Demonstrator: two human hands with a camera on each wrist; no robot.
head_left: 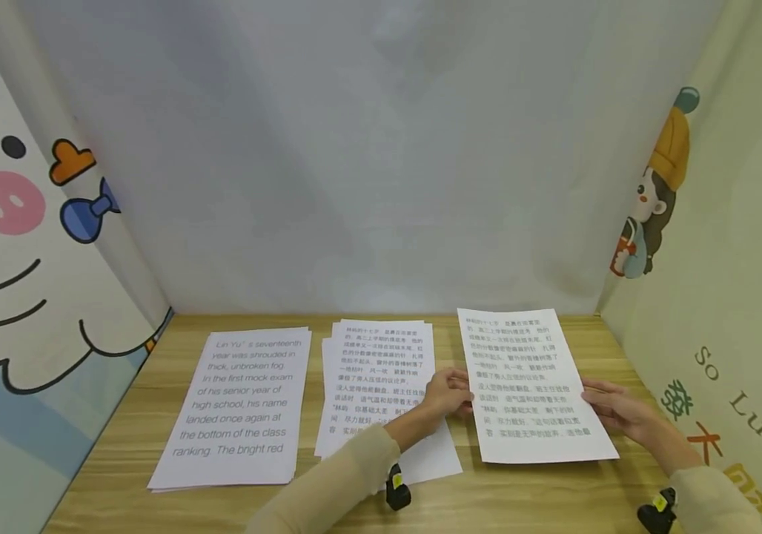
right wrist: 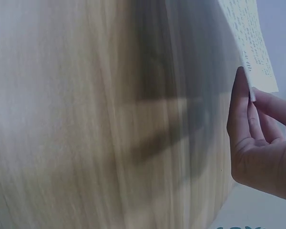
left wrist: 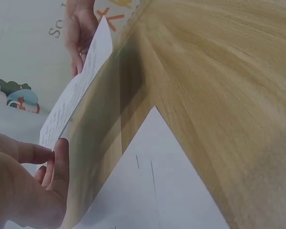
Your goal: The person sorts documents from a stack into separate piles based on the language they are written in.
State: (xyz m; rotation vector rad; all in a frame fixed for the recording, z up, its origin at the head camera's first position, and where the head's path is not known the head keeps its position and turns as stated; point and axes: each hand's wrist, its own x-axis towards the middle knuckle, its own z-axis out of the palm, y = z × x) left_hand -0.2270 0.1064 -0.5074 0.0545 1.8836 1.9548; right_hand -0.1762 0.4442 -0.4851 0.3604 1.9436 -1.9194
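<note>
A white sheet of paper printed with Chinese text (head_left: 521, 386) is held slightly above the wooden table by both hands. My left hand (head_left: 446, 394) pinches its left edge, some fingers hidden behind the page. On the opposite edge, my right hand (head_left: 621, 412) grips between thumb and fingers. In the left wrist view the page stands tilted off the wood, casting a shadow below. The right wrist view shows the right hand's fingertips (right wrist: 241, 78) at the paper's edge. Under my left forearm lies a loose pile of Chinese-printed pages (head_left: 381, 363), its sheets fanned unevenly.
To the left, a neater stack of English-printed pages (head_left: 237, 408) lies on the wooden table (head_left: 121, 445). A pale cloth backdrop (head_left: 354, 185) rises behind the table, and cartoon-printed panels (head_left: 721, 259) stand at both sides.
</note>
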